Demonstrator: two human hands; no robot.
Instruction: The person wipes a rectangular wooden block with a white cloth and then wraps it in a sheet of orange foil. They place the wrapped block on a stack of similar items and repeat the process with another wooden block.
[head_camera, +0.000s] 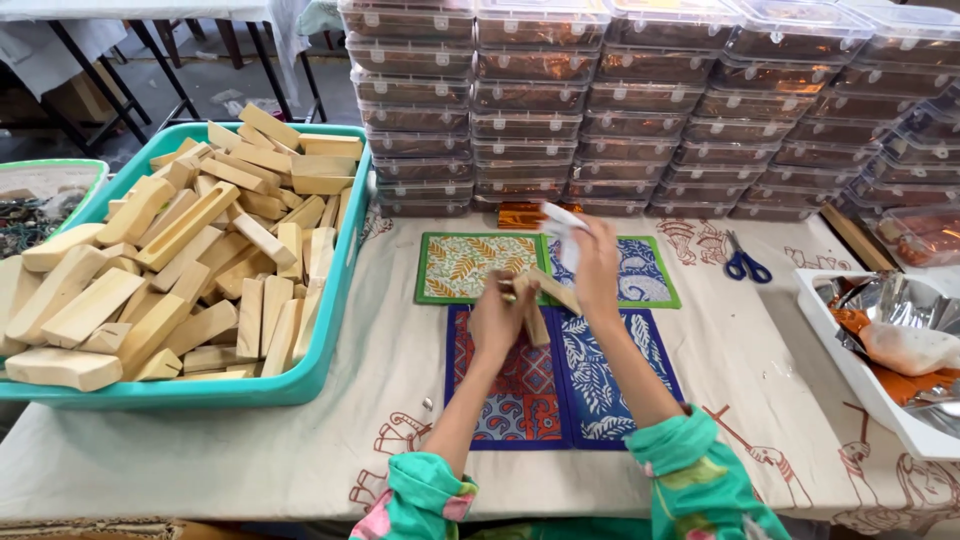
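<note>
A cloth-covered table with printed figures fills the view, backed by stacked clear lidded boxes. At far left a teal tub is heaped with pale wooden blocks. Near the middle, patterned mats lie flat. Above them the left hand is clenched around two wooden sticks, which jut up and rightward from its fingers. Just beside, the right hand pinches a white slip above the sticks, its heel close against them. Farther right lie blue-handled scissors and a white tray holding foil.
</note>
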